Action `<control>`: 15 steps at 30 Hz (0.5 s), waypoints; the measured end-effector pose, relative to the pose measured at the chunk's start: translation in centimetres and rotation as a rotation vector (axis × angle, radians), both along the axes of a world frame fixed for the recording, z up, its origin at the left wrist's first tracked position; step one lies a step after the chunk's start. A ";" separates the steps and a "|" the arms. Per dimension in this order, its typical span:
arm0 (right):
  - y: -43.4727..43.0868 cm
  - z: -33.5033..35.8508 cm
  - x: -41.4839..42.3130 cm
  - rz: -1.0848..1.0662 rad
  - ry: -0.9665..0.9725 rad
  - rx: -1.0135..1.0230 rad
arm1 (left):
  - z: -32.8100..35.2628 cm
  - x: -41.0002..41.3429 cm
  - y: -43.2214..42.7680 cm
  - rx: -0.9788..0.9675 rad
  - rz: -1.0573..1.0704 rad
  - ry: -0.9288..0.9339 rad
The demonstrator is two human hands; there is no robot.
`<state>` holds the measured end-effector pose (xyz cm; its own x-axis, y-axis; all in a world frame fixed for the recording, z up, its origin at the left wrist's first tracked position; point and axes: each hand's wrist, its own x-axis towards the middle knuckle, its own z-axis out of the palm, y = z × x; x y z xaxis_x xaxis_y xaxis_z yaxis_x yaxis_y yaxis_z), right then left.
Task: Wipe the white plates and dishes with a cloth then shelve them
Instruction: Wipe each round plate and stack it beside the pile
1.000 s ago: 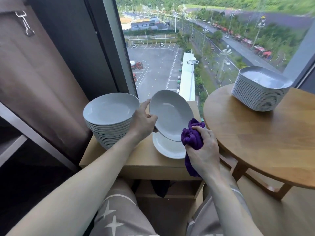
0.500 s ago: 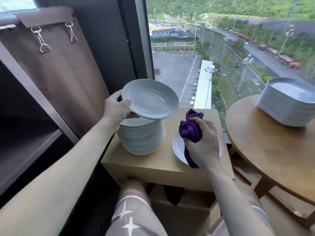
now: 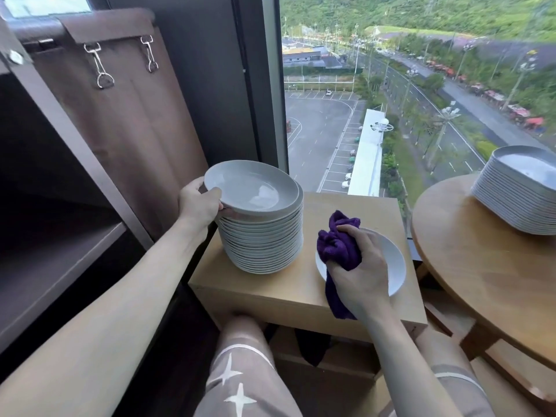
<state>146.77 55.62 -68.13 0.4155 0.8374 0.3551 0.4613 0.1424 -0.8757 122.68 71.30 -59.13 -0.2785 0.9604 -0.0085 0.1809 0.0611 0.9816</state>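
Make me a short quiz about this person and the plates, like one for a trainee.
1. True or false: the left hand grips the top plate of the stack on the small table.
2. What does the right hand hold? A) a sponge B) a purple cloth C) a fork
3. Fill in: the other stack of dishes stands on the ___ table.
Key: 1 true; 2 B; 3 round table.

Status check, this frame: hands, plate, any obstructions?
Left hand grips top plate at the stack. Right hand grips purple cloth over lone plate. No obstruction seen.
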 end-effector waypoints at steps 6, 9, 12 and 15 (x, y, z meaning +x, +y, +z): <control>-1.3 -1.9 -0.2 0.031 0.017 -0.037 | 0.4 0.3 -0.1 0.014 -0.041 0.146; -1.5 -2.7 0.2 0.015 0.006 -0.064 | 0.9 -0.3 0.1 -0.057 -0.108 0.211; -1.6 -3.4 0.8 0.001 0.008 -0.096 | 0.5 -0.9 -0.2 -0.109 -0.153 0.267; -1.6 -4.0 1.4 -0.006 0.026 -0.121 | -0.4 -1.2 -0.9 -0.133 -0.176 0.269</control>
